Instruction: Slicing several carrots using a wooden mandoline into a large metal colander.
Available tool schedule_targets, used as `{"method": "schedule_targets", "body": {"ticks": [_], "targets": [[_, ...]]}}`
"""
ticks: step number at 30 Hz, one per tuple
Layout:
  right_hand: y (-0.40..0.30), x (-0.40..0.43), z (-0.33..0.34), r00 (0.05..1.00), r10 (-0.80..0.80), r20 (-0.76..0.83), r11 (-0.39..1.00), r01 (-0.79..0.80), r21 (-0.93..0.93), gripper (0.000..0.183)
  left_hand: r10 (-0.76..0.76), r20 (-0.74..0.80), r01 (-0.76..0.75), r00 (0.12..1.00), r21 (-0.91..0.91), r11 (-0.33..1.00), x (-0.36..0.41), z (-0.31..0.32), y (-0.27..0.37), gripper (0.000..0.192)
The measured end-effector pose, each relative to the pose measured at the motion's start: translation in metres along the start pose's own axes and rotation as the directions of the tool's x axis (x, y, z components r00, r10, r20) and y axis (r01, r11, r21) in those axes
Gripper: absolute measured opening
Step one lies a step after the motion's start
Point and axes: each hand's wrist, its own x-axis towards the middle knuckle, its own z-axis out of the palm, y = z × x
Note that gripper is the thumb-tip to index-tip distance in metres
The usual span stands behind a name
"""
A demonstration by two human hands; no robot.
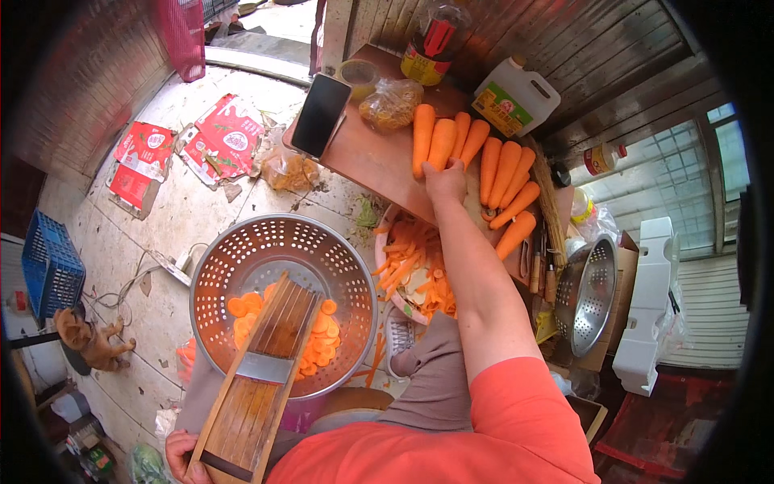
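My left hand (186, 455) grips the lower end of a wooden slicer board (260, 375) with a metal blade plate. The board slants over a perforated metal colander (208, 302), its far end inside above round carrot slices (323, 342). My right hand (445, 181) reaches over the brown table, its fingers on the lower tip of a peeled carrot (442, 142) in a row of several. More whole carrots (507, 175) lie just to the right. Below the table edge, a pink-rimmed basin (382, 254) holds orange peelings (432, 293), partly hidden by my right forearm.
A smartphone (320, 116) leans at the table's left edge. Behind the carrots stand a white jug (516, 100), a dark bottle (432, 51) and a knotted plastic bag (391, 104). A second colander (585, 296) stands at the right. A small brown dog (97, 342) is on the floor at left.
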Motion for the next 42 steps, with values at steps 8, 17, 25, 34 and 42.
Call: {"method": "schedule_targets", "body": {"ticks": [8, 17, 25, 34, 42], "targets": [[0.043, 0.055, -0.005, 0.998, 0.028, -0.055, 0.936, -0.007, 0.351, 0.045, 0.025, -0.021, -0.025, 0.999, 0.028, 0.999, 0.006, 0.014, 0.004, 0.038], [0.035, 0.034, -0.103, 0.993, 0.066, 0.101, 0.939, -0.096, 0.331, 0.043, 0.070, -0.035, -0.071, 0.997, -0.013, 0.997, 0.013, 0.026, 0.014, 0.027], [0.014, -0.046, -0.141, 0.931, -0.010, 0.365, 0.932, -0.123, 0.340, 0.029, 0.024, -0.078, -0.031, 0.997, -0.098, 0.995, 0.010, 0.032, 0.015, 0.019], [-0.069, -0.201, -0.143, 0.624, -0.446, 0.641, 0.834, 0.031, 0.550, 0.014, 0.066, -0.086, -0.077, 0.994, -0.134, 0.988, 0.009, 0.041, 0.015, 0.009], [-0.078, -0.291, -0.105, 0.471, -0.594, 0.652, 0.786, 0.167, 0.595, 0.025, 0.020, -0.096, -0.041, 0.995, -0.215, 0.976, 0.008, 0.049, 0.024, 0.009]]}}
